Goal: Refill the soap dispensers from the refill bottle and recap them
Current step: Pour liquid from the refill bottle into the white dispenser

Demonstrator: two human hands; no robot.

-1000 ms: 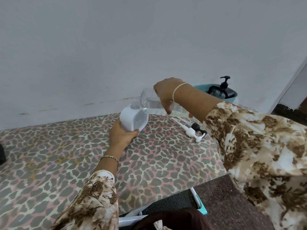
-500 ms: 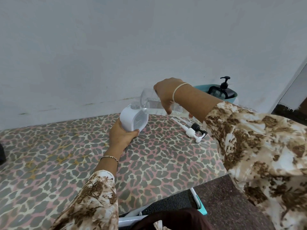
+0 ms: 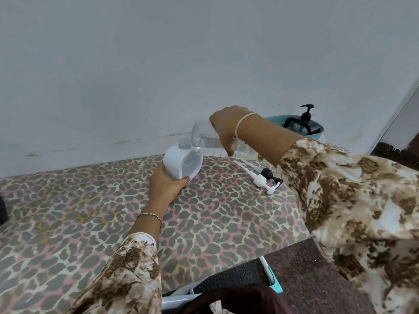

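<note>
The white dispenser sits uncapped on the leopard-print table, its clear threaded neck bare and its body tilted a little. The clear refill bottle is tipped almost level just above it, mouth at that neck, with clear liquid pooled along its lower side. Any flow is hard to make out. To the right, a white pump and a black pump lie together on the table. A capped black dispenser stands upright in a teal tub.

Worktop lay open left of and in front of the left hand. Back middle was blocked: white dispenser in that hand, tilted refill bottle held by right hand, wall close behind. White pump and black pump lay loose near the right forearm. Teal basin with black dispenser filled the far right corner.
</note>
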